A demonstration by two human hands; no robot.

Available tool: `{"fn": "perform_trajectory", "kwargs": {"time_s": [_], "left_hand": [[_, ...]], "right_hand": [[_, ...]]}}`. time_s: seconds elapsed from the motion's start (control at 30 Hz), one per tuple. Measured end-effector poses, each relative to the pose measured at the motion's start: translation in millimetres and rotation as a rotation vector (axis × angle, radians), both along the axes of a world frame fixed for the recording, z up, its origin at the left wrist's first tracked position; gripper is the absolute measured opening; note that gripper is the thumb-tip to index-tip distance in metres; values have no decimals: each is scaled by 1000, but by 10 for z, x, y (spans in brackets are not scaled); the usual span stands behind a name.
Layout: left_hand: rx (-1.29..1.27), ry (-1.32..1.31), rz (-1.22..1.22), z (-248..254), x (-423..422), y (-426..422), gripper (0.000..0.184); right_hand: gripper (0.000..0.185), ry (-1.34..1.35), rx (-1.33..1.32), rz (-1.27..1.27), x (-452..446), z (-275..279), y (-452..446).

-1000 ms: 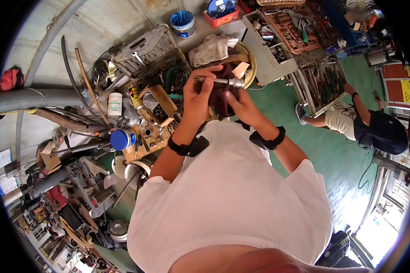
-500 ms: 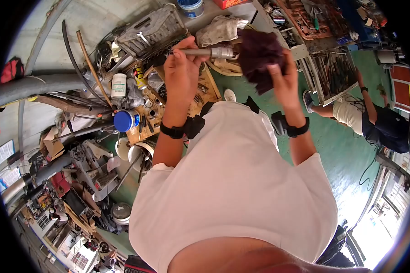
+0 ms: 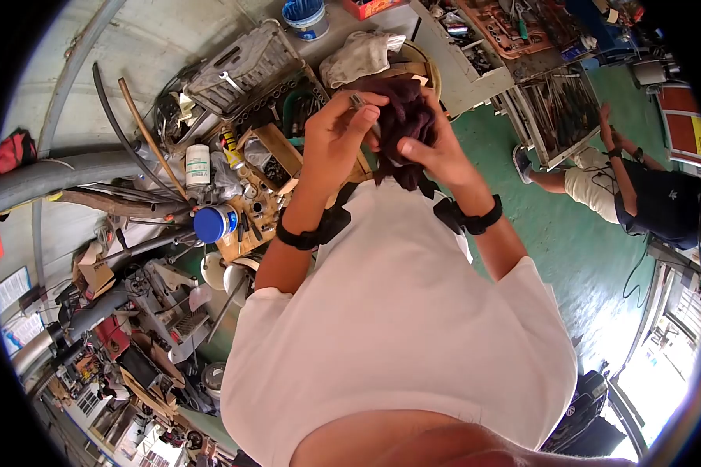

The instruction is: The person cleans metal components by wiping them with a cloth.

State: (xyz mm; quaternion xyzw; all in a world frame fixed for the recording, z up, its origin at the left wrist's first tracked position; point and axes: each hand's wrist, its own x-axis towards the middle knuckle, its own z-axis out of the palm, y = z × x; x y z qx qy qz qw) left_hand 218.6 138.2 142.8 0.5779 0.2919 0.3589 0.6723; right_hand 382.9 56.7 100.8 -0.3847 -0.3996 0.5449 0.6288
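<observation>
My left hand (image 3: pixel 336 132) is closed around a slim metal rod-shaped tool (image 3: pixel 357 102), whose end pokes out above the fingers. A dark maroon rag (image 3: pixel 405 117) is bunched in my right hand (image 3: pixel 436 152), thumb pressed on its near side. The cloth wraps the tool's other end and hides it. Both hands are close together in front of my chest, above a workbench and the floor.
A wooden bench top (image 3: pixel 245 241) at left bears sockets, a blue-lidded tub (image 3: pixel 214 224) and a white bottle (image 3: pixel 198 165). An open tool case (image 3: pixel 241 66) lies behind. At right, another person (image 3: pixel 639 187) stands by a drawer of tools (image 3: pixel 557 117).
My hands have come together. The rag, previously held at the tool's knurled end, now wraps around more of it, and the tool has tilted. The other person's arms have moved.
</observation>
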Motion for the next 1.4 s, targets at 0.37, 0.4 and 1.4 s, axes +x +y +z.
{"fn": "perform_trajectory", "kwargs": {"time_s": [0.37, 0.4, 1.4], "left_hand": [[443, -124, 60, -261, 241, 3, 54], [443, -126, 57, -303, 271, -42, 54], [683, 371, -107, 92, 307, 34, 96]], "right_hand": [[71, -87, 4, -194, -47, 119, -19], [71, -88, 4, -197, -58, 120, -8], [55, 425, 73, -219, 223, 2, -48]]}}
